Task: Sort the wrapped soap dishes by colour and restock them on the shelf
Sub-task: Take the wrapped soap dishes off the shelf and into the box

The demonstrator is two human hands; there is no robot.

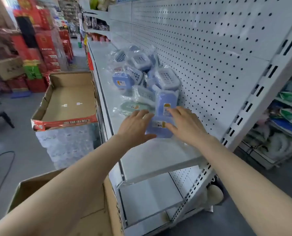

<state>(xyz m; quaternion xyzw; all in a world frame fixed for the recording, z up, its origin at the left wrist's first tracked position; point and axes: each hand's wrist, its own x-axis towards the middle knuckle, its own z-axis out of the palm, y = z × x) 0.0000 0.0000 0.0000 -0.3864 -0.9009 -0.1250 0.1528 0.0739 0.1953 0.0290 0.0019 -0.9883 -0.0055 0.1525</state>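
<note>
A wrapped blue soap dish point(159, 129) with an orange label lies on the white shelf point(152, 157). My left hand point(136, 127) touches its left side and my right hand point(187, 124) its right side, fingers fairly straight. Just behind it a second blue dish point(166, 99) leans against the pegboard. Left of that lie green wrapped dishes point(133, 106). Farther back is a loose pile of several blue and grey wrapped dishes point(141, 68).
An open, shallow cardboard tray point(68, 99) stands left of the shelf on a wrapped stack. A second open carton point(60, 198) sits below my left arm. White pegboard point(218, 57) backs the shelf. Lower shelves point(150, 195) are underneath. Red boxes fill the aisle's left.
</note>
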